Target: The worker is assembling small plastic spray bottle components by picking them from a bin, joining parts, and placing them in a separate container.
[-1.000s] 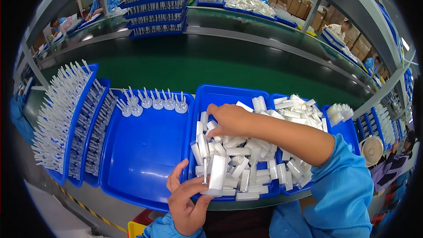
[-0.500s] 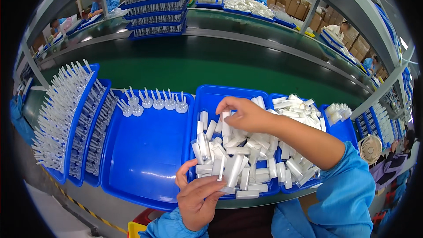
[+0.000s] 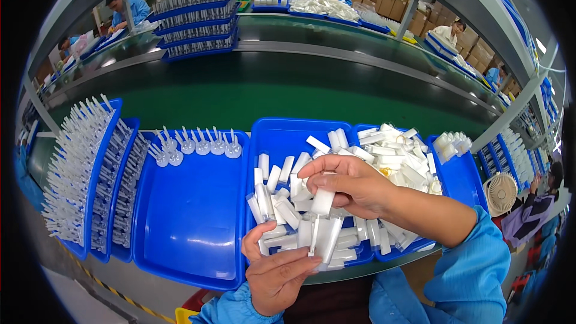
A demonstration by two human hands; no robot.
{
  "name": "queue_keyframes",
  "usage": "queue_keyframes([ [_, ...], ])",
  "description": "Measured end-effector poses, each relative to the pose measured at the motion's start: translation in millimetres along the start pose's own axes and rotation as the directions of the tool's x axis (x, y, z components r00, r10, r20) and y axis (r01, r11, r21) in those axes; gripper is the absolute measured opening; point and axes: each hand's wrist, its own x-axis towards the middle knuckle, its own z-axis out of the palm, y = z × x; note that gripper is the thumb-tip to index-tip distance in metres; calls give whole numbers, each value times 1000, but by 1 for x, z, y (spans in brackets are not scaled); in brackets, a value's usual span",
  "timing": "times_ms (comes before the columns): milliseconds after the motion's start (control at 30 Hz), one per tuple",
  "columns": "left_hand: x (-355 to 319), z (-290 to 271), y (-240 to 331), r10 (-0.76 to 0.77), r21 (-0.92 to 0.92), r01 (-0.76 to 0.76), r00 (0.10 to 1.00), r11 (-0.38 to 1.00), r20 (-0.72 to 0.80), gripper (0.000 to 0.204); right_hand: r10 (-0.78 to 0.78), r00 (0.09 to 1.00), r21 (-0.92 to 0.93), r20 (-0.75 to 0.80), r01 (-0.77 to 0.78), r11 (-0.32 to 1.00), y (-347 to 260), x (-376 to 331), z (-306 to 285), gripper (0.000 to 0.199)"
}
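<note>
My left hand is closed, thumb and fingers pinching the lower end of a thin whitish stem. A white piece in a clear sleeve shows just beside those fingertips; whether they grip it too I cannot tell. Above, my right hand is closed on a white rectangular block. The block's lower end meets or overlaps the stem's top. Under both hands, many similar white pieces in clear sleeves lie loose in a blue tray.
Left of it, a blue tray carries several clear round-based pieces with upright stems. Stacked, tilted trays of stemmed pieces stand further left. More white pieces fill a right-hand tray, near a fan. A green conveyor runs behind.
My right hand has come down toward my left hand and now holds a white block above the stem. My left hand stays low over the tray. The whole view has shifted slightly.
</note>
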Motion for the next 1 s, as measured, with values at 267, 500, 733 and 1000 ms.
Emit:
queue_keyframes([
  [267,1,6,7,24,10,-24,997,1000,68,29,39,999,-137,25,-35,990,-3,-21,-13,14],
  [500,3,12,11,55,25,-58,993,998,109,28,58,982,-73,178,-45,996,-3,-34,-26,16],
  [733,4,17,10,80,83,-104,964,991,253,27,-122,965,-917,233,260,302,-19,-60,-19,20],
  [1000,1,28,8,248,-36,-247,935,968,253,30,-33,957,-829,288,266,491,-10,-83,-29,17],
])
